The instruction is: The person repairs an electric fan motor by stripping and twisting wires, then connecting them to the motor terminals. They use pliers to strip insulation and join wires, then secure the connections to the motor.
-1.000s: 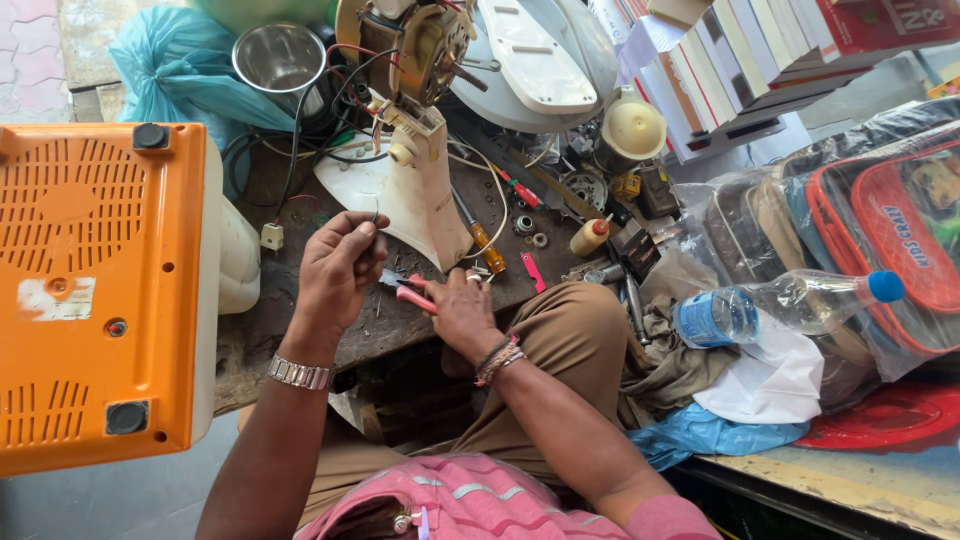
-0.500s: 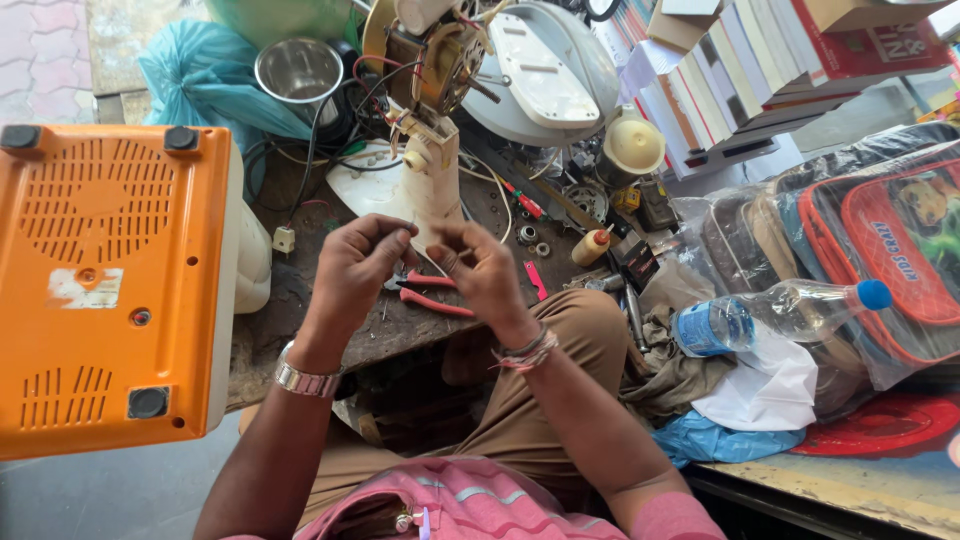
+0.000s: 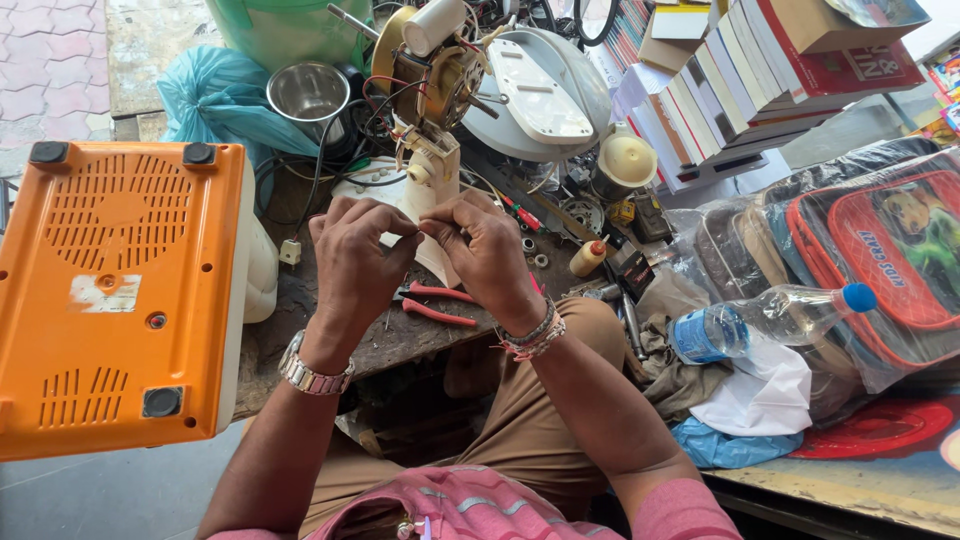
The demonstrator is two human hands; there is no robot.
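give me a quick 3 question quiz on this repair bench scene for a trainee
1. True or false: the pliers are in the right hand.
2. Which lies nearest the bottle? A) steel bowl B) white cloth C) orange casing
3. What does the left hand wear at the wrist?

Key
1. False: they lie on the bench below both hands, whose fingertips meet, pinching something too small to tell.
2. B
3. A metal watch.

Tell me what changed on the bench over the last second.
The right hand left the red-handled pliers on the bench and rose to meet the left hand; both now pinch something thin, perhaps a wire. The orange casing and water bottle stayed put.
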